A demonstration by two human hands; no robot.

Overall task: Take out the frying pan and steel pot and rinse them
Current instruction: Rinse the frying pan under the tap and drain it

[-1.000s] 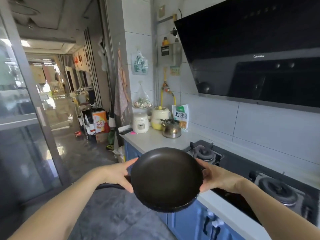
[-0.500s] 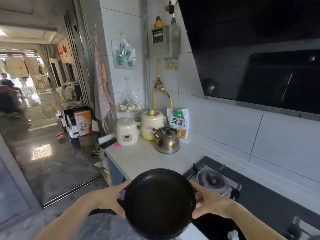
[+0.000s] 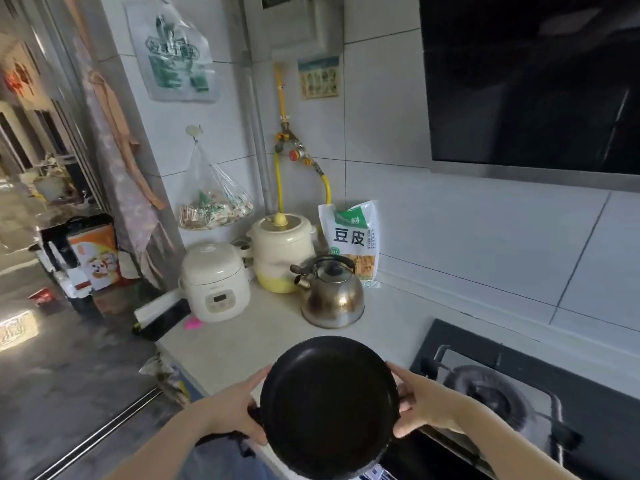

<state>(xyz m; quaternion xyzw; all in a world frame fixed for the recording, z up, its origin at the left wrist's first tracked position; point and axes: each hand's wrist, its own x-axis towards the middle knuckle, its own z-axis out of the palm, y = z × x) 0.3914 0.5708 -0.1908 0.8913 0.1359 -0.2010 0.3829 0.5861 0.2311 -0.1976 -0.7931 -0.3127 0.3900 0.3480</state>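
Observation:
A round black frying pan (image 3: 329, 407) is held up in front of me, over the near edge of the pale countertop (image 3: 249, 344). My left hand (image 3: 239, 408) grips its left rim, close to where the dark handle leaves the pan. My right hand (image 3: 420, 401) grips the right rim, thumb over the edge. The pan's inside faces me and looks dry and bare. No steel pot is in view.
A steel kettle (image 3: 333, 296), a white rice cooker (image 3: 215, 280), a cream and yellow crock (image 3: 282, 254) and a food bag (image 3: 353, 237) stand at the back of the counter. A black gas hob (image 3: 502, 393) lies to the right under a dark range hood (image 3: 533, 81).
The view has swung right and down, from the hallway toward the counter corner. The pan, held in both hands, now sits over the counter edge beside the hob.

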